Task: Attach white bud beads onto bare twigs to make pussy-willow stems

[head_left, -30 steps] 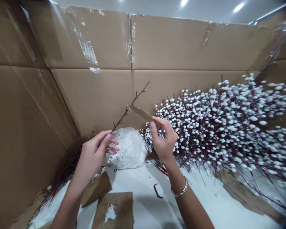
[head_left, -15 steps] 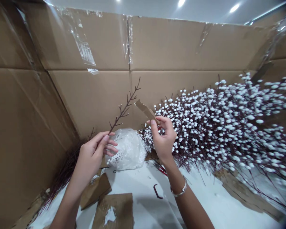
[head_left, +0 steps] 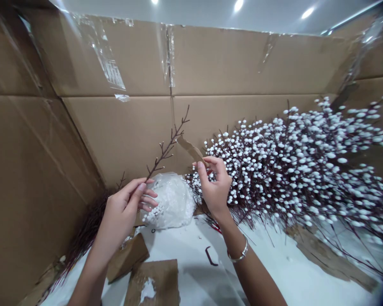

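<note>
Between thumb and forefinger, my left hand (head_left: 129, 199) pinches the lower end of a bare brown twig (head_left: 167, 148), which slants up to the right. My right hand (head_left: 215, 185) grips a torn cardboard strip (head_left: 191, 149), its far end close to the twig's side shoots. Behind and between the hands sits a clear plastic bag (head_left: 174, 199) of small white berries, some showing at its mouth near my left fingers. To the right lies a large pile of white-berried branches (head_left: 287, 165), partly behind my right hand.
Cardboard walls (head_left: 115, 136) rise behind and at the left. A cardboard piece (head_left: 161, 276) with a white smear lies on the white table (head_left: 204, 280), near a short bent brown piece (head_left: 209, 256). Dark bare stems (head_left: 89, 225) are bundled at the left.
The cardboard strip in my right hand has shifted slightly left, closer to the twig. My left hand keeps its pinch on the twig. The view has moved slightly.
</note>
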Motion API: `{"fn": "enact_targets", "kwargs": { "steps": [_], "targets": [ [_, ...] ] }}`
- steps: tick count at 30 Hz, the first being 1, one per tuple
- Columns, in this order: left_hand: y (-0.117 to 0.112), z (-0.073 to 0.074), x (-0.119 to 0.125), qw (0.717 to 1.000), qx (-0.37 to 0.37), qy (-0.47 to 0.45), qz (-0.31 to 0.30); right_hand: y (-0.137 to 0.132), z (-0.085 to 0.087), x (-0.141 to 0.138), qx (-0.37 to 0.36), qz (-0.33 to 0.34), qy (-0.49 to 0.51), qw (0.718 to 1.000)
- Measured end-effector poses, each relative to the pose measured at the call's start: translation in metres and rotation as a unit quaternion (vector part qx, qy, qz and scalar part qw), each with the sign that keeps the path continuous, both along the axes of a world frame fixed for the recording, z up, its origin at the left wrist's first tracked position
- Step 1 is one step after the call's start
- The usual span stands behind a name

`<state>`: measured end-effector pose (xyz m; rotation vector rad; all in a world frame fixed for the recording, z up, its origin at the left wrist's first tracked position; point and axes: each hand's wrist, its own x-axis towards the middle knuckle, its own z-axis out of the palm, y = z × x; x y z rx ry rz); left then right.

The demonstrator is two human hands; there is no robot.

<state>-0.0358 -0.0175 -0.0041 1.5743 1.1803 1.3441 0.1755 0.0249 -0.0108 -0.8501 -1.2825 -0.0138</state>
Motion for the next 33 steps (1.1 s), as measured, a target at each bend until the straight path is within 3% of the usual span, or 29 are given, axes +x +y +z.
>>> {"fn": "enact_targets", "kwargs": {
  "steps": [21, 33],
  "targets": [
    [0.0021, -0.0021, -0.0037, 1.000, 0.013, 0.007, 0.010, 0.0014, -0.0008, 0.0026, 0.012, -0.001, -0.006, 1.000],
    [0.0032, -0.0020, -0.0036, 1.000, 0.010, 0.003, 0.009, 0.0013, -0.0008, 0.0044, 0.020, -0.003, 0.044, 0.999]
  ]
}}
